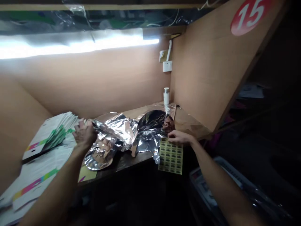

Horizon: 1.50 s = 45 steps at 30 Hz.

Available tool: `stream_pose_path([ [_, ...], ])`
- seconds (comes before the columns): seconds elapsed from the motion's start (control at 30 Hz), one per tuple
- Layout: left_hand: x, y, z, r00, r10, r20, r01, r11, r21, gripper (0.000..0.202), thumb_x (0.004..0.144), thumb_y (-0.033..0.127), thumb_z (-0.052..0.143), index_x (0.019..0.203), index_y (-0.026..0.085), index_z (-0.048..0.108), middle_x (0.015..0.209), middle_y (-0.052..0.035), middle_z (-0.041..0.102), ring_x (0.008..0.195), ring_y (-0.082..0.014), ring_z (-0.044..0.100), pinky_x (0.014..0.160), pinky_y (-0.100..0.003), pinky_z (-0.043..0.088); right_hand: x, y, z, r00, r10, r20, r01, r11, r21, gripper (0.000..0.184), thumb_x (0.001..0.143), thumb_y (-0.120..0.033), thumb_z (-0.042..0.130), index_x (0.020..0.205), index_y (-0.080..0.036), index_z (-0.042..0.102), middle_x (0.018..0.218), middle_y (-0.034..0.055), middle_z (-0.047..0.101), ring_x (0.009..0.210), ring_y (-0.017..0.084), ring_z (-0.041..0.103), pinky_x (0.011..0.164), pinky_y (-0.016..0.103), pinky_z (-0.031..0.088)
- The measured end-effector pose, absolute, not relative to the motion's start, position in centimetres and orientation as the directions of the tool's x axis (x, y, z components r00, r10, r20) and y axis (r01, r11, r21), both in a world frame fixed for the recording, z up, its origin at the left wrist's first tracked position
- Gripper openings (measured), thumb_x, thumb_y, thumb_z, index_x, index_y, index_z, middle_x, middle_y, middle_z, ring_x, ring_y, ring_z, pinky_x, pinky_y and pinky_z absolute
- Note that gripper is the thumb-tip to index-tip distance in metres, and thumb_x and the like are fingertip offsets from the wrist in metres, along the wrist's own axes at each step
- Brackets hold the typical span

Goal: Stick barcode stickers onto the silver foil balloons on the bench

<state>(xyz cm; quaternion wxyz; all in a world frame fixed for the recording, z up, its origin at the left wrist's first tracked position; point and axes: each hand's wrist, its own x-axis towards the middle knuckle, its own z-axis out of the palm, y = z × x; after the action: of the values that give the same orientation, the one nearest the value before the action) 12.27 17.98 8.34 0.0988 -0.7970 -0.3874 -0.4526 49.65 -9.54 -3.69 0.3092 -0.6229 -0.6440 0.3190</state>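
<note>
Shiny silver foil balloons (122,128), flat and crumpled, spread over the middle of the table. My left hand (85,131) is at their left end, its fingers closed on the edge of the foil. A yellow sheet of small dark labels (171,156) hangs over the table's front edge. Its top edge is pinched by my right hand (180,137), beside the right end of the foil. Part of the fingers of my left hand is blurred.
Stacks of white printed cards (47,138) with coloured stripes lie at the left. A white bottle (166,96) stands in the back corner, below a wall socket (167,66). A partition (211,62) marked 15 rises at the right. Below it sits a dim plastic bin (218,179).
</note>
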Motion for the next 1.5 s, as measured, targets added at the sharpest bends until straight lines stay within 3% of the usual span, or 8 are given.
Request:
stream_pose_path([
  [0.17, 15.3, 6.9, 3.5, 0.533, 0.501, 0.682, 0.305, -0.866, 0.397, 0.022, 0.093, 0.023, 0.053, 0.108, 0.015, 0.068, 0.106, -0.0101, 0.068, 0.099, -0.0239, 0.064, 0.092, -0.037, 0.052, 46.2, -10.8, -0.6, -0.065, 0.994, 0.088, 0.500, 0.109, -0.859, 0.035, 0.091, -0.049, 0.061, 0.085, -0.015, 0.064, 0.100, 0.0081, 0.066, 0.093, 0.021, 0.060, 0.080, 0.028, 0.047],
  [0.37, 19.4, 0.1, 0.7, 0.818, 0.508, 0.269, -0.022, -0.440, 0.898, 0.030, 0.095, 0.041, 0.060, 0.102, 0.014, 0.072, 0.093, -0.0084, 0.072, 0.082, -0.0200, 0.066, 0.072, -0.027, 0.051, 41.1, -10.8, 0.8, -0.172, 0.984, 0.035, 0.417, 0.105, -0.903, 0.035, 0.093, -0.048, 0.060, 0.088, -0.013, 0.066, 0.077, 0.0017, 0.062, 0.068, 0.014, 0.056, 0.062, 0.022, 0.043],
  [0.57, 19.1, 1.6, -1.7, 0.775, 0.611, 0.161, -0.024, -0.226, 0.974, 0.037, 0.092, 0.044, 0.062, 0.084, 0.009, 0.071, 0.076, -0.0068, 0.067, 0.067, -0.0150, 0.057, 0.062, -0.024, 0.043, 36.9, -11.0, -0.3, -0.021, 0.936, 0.350, 0.813, 0.220, -0.540, 0.036, 0.099, -0.028, 0.054, 0.133, -0.025, 0.062, 0.104, 0.0057, 0.070, 0.093, 0.020, 0.064, 0.085, 0.030, 0.049],
  [0.77, 18.3, 0.6, -2.2, 0.748, 0.660, 0.069, -0.019, -0.082, 0.996, 0.039, 0.091, 0.046, 0.063, 0.083, 0.008, 0.070, 0.075, -0.0052, 0.064, 0.067, -0.0130, 0.052, 0.062, -0.023, 0.041, 34.0, -11.1, -3.9, -0.060, 0.782, 0.621, 0.972, 0.186, -0.140, 0.035, 0.099, -0.024, 0.052, 0.132, -0.017, 0.063, 0.118, 0.0134, 0.067, 0.106, 0.027, 0.058, 0.096, 0.044, 0.044],
  [0.97, 16.8, -0.7, -3.3, 0.761, 0.648, 0.019, 0.032, -0.066, 0.997, 0.041, 0.094, 0.047, 0.059, 0.076, 0.010, 0.063, 0.067, -0.0007, 0.054, 0.061, -0.0107, 0.046, 0.057, -0.022, 0.037, 32.0, -12.3, -6.2, 0.016, 0.663, 0.748, 0.914, 0.294, -0.281, 0.025, 0.095, -0.016, 0.055, 0.116, -0.017, 0.067, 0.100, 0.0108, 0.066, 0.094, 0.024, 0.057, 0.087, 0.042, 0.048],
  [1.17, 15.0, 1.8, -5.5, 0.775, 0.519, 0.361, 0.167, -0.719, 0.675, 0.028, 0.103, 0.032, 0.044, 0.093, 0.015, 0.064, 0.110, -0.0109, 0.070, 0.106, -0.0241, 0.063, 0.090, -0.036, 0.048, 34.0, -11.9, -6.1, 0.520, 0.733, 0.438, 0.386, 0.256, -0.886, 0.017, 0.099, -0.034, 0.055, 0.099, -0.019, 0.063, 0.100, 0.0075, 0.067, 0.090, 0.020, 0.064, 0.080, 0.032, 0.052],
  [1.3, 14.9, 4.4, -7.6, 0.943, 0.186, 0.276, 0.127, -0.968, 0.219, 0.021, 0.100, 0.020, 0.047, 0.109, 0.016, 0.066, 0.150, -0.0129, 0.051, 0.143, -0.0332, 0.039, 0.111, -0.052, 0.036, 37.0, -8.2, -4.7, 0.371, 0.900, 0.231, 0.254, 0.141, -0.957, 0.024, 0.082, -0.040, 0.072, 0.083, -0.016, 0.066, 0.093, 0.0077, 0.070, 0.085, 0.021, 0.066, 0.077, 0.032, 0.054],
  [1.5, 14.2, 5.0, -9.5, 0.969, 0.103, 0.226, 0.097, -0.995, 0.035, 0.017, 0.099, 0.024, 0.055, 0.095, 0.015, 0.068, 0.160, -0.0106, 0.037, 0.150, -0.0362, 0.026, 0.116, -0.055, 0.029, 45.6, -4.8, 0.7, 0.704, 0.663, 0.254, 0.244, 0.109, -0.964, 0.033, 0.085, -0.048, 0.061, 0.082, -0.015, 0.062, 0.086, 0.0111, 0.068, 0.082, 0.021, 0.063, 0.077, 0.035, 0.054],
])
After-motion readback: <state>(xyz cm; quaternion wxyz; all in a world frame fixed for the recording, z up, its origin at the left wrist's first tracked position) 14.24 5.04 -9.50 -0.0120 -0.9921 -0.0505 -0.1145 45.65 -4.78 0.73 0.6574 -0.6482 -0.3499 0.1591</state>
